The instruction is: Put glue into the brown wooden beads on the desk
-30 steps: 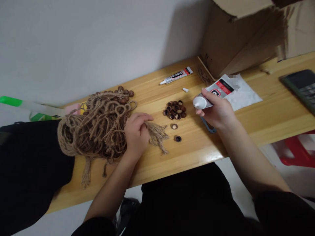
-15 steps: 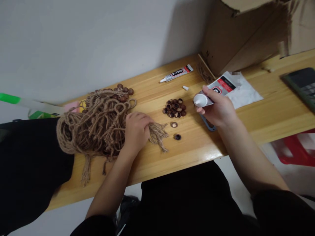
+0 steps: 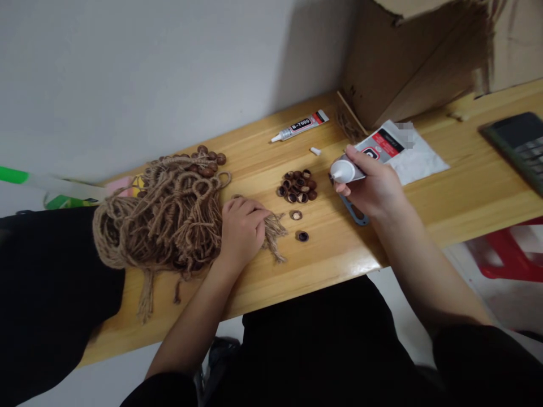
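Note:
My left hand (image 3: 242, 232) is closed over a jute rope end, with the frayed tassel (image 3: 274, 233) sticking out to its right. Beside it on the left lies a tangled heap of jute rope (image 3: 161, 220), partly covering brown nuts (image 3: 207, 161). In my right hand (image 3: 375, 186) is a glue tube (image 3: 344, 170), its white nozzle aimed left toward a cluster of brown half nutshells (image 3: 297, 186). Two separate half shells, one pale inside (image 3: 296, 215) and one dark inside (image 3: 302, 236), lie between my hands.
Behind are a second glue tube (image 3: 300, 126) and a small white cap (image 3: 315, 151). A silver packet (image 3: 418, 155) and a blue-grey tool (image 3: 355, 215) lie by my right hand. A cardboard box (image 3: 407, 62) and a calculator (image 3: 515, 147) stand farther right.
My left hand has slid slightly right along the rope, covering more of the tassel. The right hand still holds the glue tube in nearly the same place. The whole view has shifted slightly.

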Available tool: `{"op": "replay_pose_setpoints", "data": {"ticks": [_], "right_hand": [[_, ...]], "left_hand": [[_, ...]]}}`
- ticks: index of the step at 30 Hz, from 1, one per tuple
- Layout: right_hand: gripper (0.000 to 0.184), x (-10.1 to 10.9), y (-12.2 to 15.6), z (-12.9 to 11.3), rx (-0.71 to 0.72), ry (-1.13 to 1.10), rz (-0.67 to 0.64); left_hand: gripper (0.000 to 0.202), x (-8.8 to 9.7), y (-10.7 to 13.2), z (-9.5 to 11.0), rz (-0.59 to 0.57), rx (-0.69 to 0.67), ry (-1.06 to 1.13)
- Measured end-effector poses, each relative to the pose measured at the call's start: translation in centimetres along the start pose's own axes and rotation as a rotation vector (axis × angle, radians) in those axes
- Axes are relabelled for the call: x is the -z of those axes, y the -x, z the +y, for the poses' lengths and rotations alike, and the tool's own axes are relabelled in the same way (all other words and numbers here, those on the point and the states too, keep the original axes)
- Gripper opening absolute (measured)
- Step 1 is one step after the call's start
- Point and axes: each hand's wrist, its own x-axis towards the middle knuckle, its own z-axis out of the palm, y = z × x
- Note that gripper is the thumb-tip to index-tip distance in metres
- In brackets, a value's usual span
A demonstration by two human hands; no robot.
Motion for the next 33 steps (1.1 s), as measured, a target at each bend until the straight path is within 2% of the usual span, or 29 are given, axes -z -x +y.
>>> {"op": "replay_pose_setpoints", "data": {"ticks": [7, 13, 33], "right_hand": [[0.039, 0.0, -0.1, 0.1, 0.007, 0.036, -0.017], [0.038, 0.1, -0.2, 0.3, 0.016, 0.041, -0.043], [0.039, 0.1, -0.2, 0.3, 0.013, 0.017, -0.036]], "left_hand": [[0.030, -0.3, -0.1, 0.3, -0.077, -0.005, 0.018], [0.033, -0.2, 0.0, 0.1, -0.095, -0.013, 0.099], [0.022, -0.4, 0.1, 1.3, -0.068, -0.032, 0.182]]}}
